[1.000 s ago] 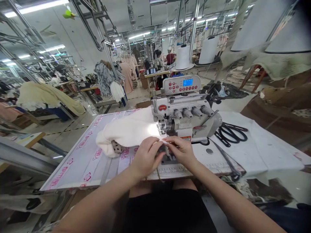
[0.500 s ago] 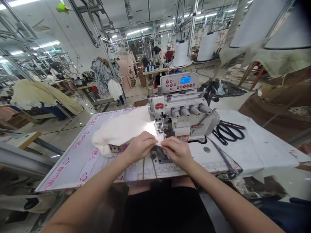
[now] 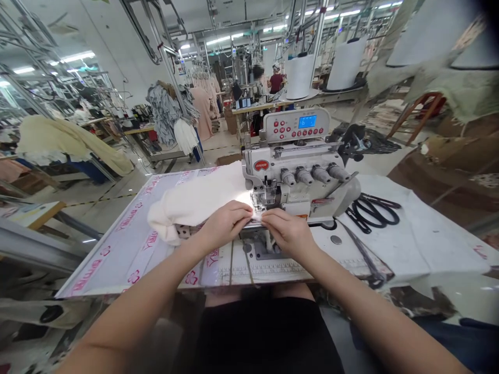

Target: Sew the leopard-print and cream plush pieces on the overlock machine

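A cream-white piece of fabric (image 3: 202, 195) lies on the sewing table to the left of an overlock sewing machine (image 3: 298, 179), and its right end reaches under the lit presser foot (image 3: 260, 200). My left hand (image 3: 228, 221) pinches the fabric edge just in front of the foot. Close beside it, my right hand (image 3: 288, 228) pinches the same edge from the right, fingertips nearly meeting the left ones. The small part of cloth between the fingers is mostly hidden. Bunched folds form the fabric's left end.
Black-handled scissors (image 3: 372, 213) lie on the white table cover right of the machine. A round metal disc (image 3: 336, 239) sits nearer. White thread cones (image 3: 299, 77) stand behind the machine. Farther back, a person in a dark red top (image 3: 276, 82) is near hanging garments.
Both hands have moved slightly forward with the pinched edge, closer to the presser foot. Less fabric shows in front of the foot. The view has shifted a little.
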A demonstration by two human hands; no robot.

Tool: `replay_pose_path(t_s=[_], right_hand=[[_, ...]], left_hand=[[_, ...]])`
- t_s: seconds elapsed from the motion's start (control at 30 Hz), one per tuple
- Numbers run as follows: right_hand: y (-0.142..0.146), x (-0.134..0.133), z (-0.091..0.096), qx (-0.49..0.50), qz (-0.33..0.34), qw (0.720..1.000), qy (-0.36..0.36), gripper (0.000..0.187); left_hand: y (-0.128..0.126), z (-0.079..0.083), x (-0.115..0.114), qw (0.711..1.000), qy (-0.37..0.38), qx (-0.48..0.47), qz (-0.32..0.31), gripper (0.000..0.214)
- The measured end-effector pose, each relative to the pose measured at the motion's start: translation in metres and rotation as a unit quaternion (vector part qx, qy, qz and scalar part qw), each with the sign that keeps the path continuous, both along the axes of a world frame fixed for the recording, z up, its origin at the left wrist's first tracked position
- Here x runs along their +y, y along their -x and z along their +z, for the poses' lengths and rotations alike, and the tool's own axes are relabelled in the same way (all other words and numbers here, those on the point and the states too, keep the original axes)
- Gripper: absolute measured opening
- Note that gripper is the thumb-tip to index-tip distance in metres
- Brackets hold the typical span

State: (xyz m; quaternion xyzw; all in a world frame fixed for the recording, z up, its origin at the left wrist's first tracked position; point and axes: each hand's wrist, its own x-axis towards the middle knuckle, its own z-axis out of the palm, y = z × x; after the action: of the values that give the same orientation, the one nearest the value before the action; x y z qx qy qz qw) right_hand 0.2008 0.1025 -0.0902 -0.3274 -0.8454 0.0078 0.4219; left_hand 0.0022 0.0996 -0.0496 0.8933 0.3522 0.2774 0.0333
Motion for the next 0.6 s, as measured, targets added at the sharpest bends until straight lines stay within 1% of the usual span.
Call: replay_pose_path(t_s=[0.1, 0.17, 0.23, 0.3, 0.37, 0.43, 0.5, 0.6], right_hand=[[0.001, -0.006, 0.008, -0.058, -0.059, 0.996, -0.019, 0.018], [0.000, -0.013, 0.005, -0.066, -0.074, 0.995, -0.024, 0.020], [-0.005, -0.023, -0.007, -0.035, -0.071, 0.996, -0.029, 0.022], [-0.011, -0.031, -0.027, 0.010, -0.068, 0.997, -0.021, 0.024], [-0.016, -0.037, -0.050, 0.018, -0.085, 0.996, 0.014, 0.023], [-0.018, -0.038, -0.068, -0.016, -0.102, 0.993, 0.064, 0.020], [-0.018, -0.037, -0.076, -0.051, -0.111, 0.987, 0.102, 0.018], [-0.016, -0.035, -0.077, -0.061, -0.109, 0.985, 0.117, 0.018]], left_hand=[[0.000, 0.001, 0.010, 1.000, 0.017, 0.007, 0.024, 0.019], [0.000, 0.001, 0.019, 0.999, 0.015, 0.012, 0.041, 0.018], [0.001, 0.001, 0.028, 0.998, 0.013, 0.011, 0.067, 0.018], [0.002, 0.001, 0.039, 0.995, 0.020, 0.003, 0.101, 0.018], [0.004, 0.001, 0.054, 0.991, 0.028, -0.002, 0.128, 0.018], [0.006, 0.003, 0.072, 0.989, 0.026, -0.003, 0.143, 0.019], [0.005, 0.004, 0.091, 0.987, 0.019, -0.005, 0.158, 0.019], [0.000, 0.006, 0.111, 0.981, 0.009, -0.010, 0.194, 0.019]])
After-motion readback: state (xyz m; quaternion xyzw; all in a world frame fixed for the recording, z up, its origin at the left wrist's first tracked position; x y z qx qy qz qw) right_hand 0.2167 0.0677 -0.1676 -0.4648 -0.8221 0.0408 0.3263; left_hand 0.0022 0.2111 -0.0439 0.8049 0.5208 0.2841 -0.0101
